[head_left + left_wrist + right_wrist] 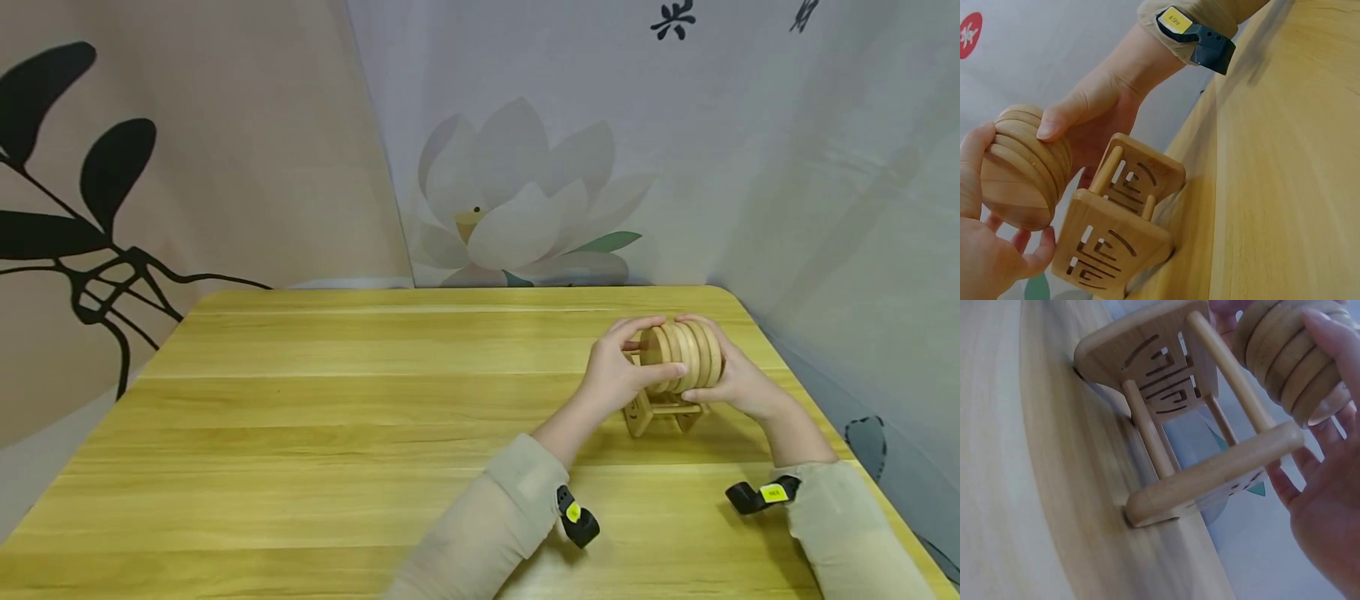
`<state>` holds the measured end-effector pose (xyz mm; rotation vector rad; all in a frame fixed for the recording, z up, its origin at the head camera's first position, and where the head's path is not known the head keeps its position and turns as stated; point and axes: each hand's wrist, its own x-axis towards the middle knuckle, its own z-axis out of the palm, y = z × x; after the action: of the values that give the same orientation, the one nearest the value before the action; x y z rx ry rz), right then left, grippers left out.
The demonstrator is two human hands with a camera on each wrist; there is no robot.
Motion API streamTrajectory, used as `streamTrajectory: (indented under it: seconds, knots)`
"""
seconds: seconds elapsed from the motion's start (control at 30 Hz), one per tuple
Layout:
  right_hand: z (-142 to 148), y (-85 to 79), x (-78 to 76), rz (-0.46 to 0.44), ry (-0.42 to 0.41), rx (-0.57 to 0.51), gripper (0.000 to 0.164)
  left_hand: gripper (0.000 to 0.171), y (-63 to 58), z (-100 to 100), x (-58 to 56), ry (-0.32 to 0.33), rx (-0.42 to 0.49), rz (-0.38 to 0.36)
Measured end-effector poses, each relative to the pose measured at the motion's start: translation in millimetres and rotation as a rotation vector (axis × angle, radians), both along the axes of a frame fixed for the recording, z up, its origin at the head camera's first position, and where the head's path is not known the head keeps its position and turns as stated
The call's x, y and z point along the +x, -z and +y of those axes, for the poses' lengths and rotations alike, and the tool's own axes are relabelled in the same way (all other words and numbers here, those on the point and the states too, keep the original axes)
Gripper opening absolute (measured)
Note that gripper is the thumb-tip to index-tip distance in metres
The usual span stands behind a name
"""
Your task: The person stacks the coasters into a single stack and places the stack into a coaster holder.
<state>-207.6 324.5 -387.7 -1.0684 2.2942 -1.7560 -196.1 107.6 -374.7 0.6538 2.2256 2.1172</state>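
Note:
A row of several round wooden coasters (684,358) is held on edge between both hands, above a wooden coaster rack (671,409). My left hand (617,367) grips the left end, with its thumb along the front and fingers over the top. On the other end, my right hand (738,379) holds with its thumb low at the front. In the left wrist view the coasters (1029,165) stand apart from the rack (1110,240), whose end panels have cut-out slots. Dowels (1229,372) join those panels in the right wrist view.
The rack stands on a wood-grain table (337,433), near its right edge. Behind the table hangs a pale cloth (300,150) printed with a lotus and dark leaves. Black straps with yellow labels sit on both sleeves (510,508).

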Motion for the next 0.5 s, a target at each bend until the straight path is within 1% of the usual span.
streamTrajectory:
  seconds: [0.13,0.37,0.5]
  knots:
    - [2.8,3.7,-2.3,-0.010,-0.009,-0.013,0.099,0.059,3.0,3.4,-1.4,-0.013,-0.007,0.012]
    - [4.8,8.3,-5.5,0.002,0.001,0.018,0.100,0.059,8.3,5.4,-3.8,-0.028,-0.018,0.032]
    - [5.6,10.2,-5.5,-0.006,0.008,0.024,0.099,0.057,10.9,6.6,-4.6,-0.031,-0.023,0.034]
